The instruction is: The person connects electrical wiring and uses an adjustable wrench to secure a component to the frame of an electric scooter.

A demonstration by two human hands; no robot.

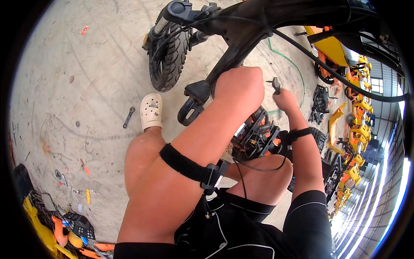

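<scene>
My left hand (239, 86) is curled into a fist against the black frame (241, 47) of a two-wheeled vehicle. Its fingers are out of sight on the far side, so what they hold is hidden. Just to the right, my right hand (286, 100) grips a small grey metal hand tool (276, 83) with a rounded head and a short stub pointing left. The tool's exact kind does not show. A black hook-shaped part (188, 111) juts from the frame below my left hand. Beneath both hands lies an open cluster of black parts and wires (254, 136).
The front wheel (170, 58) stands ahead on the left. A wrench (128, 117) lies on the concrete beside my shoe (151, 110). A green hose (300, 73) curves behind my right hand. Yellow vehicles (355, 129) line the right side; loose parts (79, 224) are piled at lower left.
</scene>
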